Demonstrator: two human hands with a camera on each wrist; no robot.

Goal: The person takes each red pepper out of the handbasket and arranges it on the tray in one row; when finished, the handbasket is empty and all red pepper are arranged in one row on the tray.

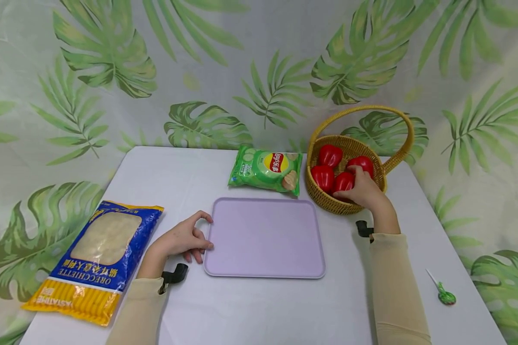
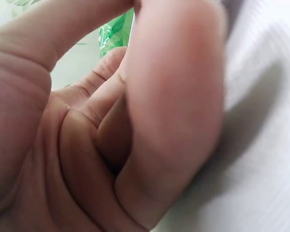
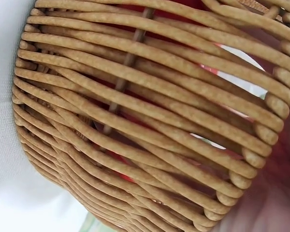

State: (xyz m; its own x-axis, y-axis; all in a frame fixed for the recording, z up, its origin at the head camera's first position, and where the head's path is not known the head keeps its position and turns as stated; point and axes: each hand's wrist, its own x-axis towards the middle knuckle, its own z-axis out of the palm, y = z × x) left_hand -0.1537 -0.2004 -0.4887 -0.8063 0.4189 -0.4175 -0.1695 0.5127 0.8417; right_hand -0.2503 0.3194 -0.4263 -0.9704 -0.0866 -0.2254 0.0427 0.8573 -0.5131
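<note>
My left hand (image 1: 182, 238) is at the left edge of a pale purple rectangular tray (image 1: 265, 237), its bent fingers gripping the rim. In the left wrist view, those bent fingers (image 2: 176, 96) fill the picture close to the white cloth. Inside a woven basket (image 1: 343, 207) with a tall handle lie several glossy red lobed fruits (image 1: 323, 178), shaped like apples or bell peppers. My right hand (image 1: 366, 189) reaches over the basket's front rim, finger and thumb around the front red fruit (image 1: 343, 181). The wicker side (image 3: 135, 106) hides most of that hand in the right wrist view.
A green chip bag (image 1: 265, 170) lies behind the tray, left of the basket. Farther left is a large blue and yellow pasta bag (image 1: 97, 261). A green-wrapped lollipop (image 1: 446, 296) lies near the table's right edge. Leaf-patterned cloth (image 1: 216, 124) hangs behind the table.
</note>
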